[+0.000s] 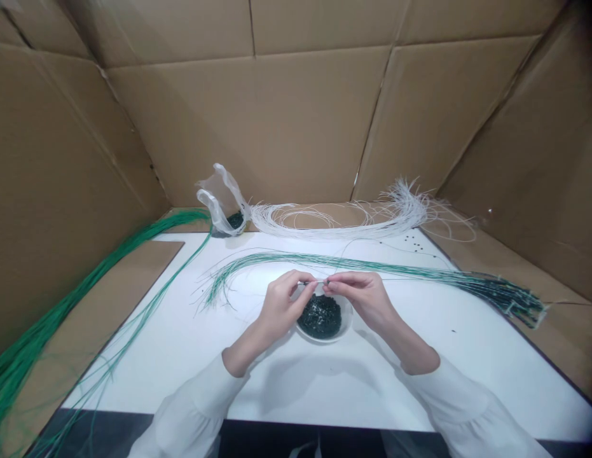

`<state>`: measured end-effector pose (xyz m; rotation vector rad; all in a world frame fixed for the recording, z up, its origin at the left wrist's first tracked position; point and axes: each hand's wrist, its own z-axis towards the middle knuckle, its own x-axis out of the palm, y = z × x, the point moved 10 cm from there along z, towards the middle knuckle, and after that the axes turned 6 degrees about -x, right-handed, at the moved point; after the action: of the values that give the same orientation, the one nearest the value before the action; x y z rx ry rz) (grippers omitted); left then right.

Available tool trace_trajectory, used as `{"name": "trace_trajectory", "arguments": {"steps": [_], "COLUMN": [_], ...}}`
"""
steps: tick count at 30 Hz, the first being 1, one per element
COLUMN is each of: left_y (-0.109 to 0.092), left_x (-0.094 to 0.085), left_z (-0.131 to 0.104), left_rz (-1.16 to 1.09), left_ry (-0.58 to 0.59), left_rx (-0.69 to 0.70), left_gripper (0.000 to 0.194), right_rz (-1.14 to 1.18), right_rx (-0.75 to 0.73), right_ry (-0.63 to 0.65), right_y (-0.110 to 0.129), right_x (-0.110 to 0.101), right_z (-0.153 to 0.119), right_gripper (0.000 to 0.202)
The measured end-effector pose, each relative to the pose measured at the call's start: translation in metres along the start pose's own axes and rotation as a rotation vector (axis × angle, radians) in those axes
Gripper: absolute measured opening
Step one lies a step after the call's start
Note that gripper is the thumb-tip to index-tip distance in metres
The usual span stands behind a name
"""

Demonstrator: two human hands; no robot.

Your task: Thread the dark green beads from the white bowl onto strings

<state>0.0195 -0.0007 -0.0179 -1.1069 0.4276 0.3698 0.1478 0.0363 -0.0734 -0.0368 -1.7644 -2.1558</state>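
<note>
Over the far side of a white bowl (346, 323), my two hands meet with fingertips close together. The bowl is filled with small dark green-black pieces (319, 315), too small to name surely; they look like beads. My left hand (285, 300) is closed, thumb and fingers pinching one end of a thin pale strand (320, 282). Facing it, my right hand (365, 294) is closed in a pinch at the strand's other side, with a small dark piece at its fingertips. Behind both hands lies a bundle of thin green strands (343, 262), with dark pieces clustered along its right end (510, 298).
A clear plastic bag (220, 207) with more dark pieces stands at the back left. Beside it lies a coil of white strands (324, 230). Long green strands (95, 273) run down the left side. Cardboard walls (248, 121) enclose the white table (181, 356). Loose dark bits (414, 243) are scattered at right.
</note>
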Motion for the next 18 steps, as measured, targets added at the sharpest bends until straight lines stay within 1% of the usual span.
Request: {"name": "trace_trajectory", "arguments": {"steps": [12, 18], "left_y": [-0.0004, -0.0003], "left_x": [-0.0010, -0.0005], "left_z": [-0.0001, -0.0002], "left_rz": [0.013, 0.025], "left_ry": [0.001, -0.006], "left_rx": [0.019, 0.030], "left_gripper": [0.016, 0.016], "right_rz": [-0.029, 0.049], "right_rx": [-0.021, 0.038], "right_ry": [-0.010, 0.011], "right_y": [0.0008, -0.0037], "right_x": [-0.0012, 0.0043], "right_z": [-0.0005, -0.0018], "right_gripper": [0.016, 0.015]}}
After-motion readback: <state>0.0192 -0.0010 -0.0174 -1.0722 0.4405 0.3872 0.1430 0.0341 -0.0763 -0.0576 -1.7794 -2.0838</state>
